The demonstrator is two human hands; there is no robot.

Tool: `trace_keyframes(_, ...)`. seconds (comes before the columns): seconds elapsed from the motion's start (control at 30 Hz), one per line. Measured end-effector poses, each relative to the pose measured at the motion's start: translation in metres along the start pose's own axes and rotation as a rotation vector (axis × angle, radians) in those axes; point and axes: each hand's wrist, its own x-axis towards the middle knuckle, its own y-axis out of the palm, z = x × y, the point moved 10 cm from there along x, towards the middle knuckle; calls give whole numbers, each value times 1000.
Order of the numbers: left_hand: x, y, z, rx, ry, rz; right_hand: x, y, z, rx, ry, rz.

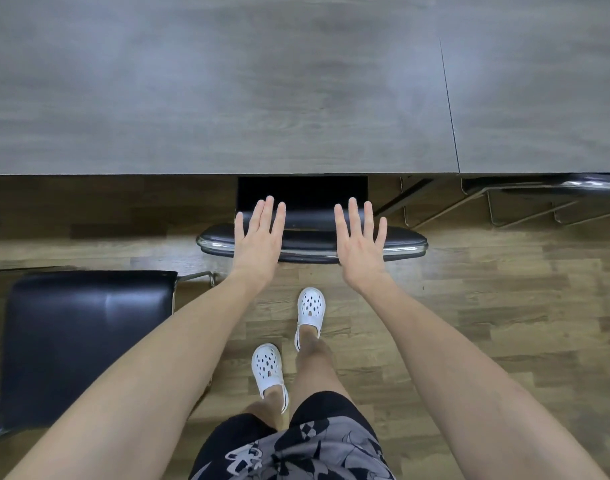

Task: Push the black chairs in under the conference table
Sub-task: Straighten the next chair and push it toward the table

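Observation:
A black chair with a chrome-edged backrest stands in front of me, its seat mostly under the grey conference table. My left hand and my right hand are both flat with straight, spread fingers over the top of the backrest, one toward each end; whether they touch it is unclear. A second black chair stands at the lower left, pulled out from the table with its whole seat showing. A third chair, at the upper right, is tucked under the table edge, only its chrome frame and backrest visible.
The floor is wood-pattern laminate. My feet in white clogs stand just behind the middle chair. A seam divides the tabletop into two panels.

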Motion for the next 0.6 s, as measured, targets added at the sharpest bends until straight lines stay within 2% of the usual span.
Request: trace_keyframes(0.6, 45, -19, 17, -6, -5, -35, 48, -21, 4, 27, -35, -31)
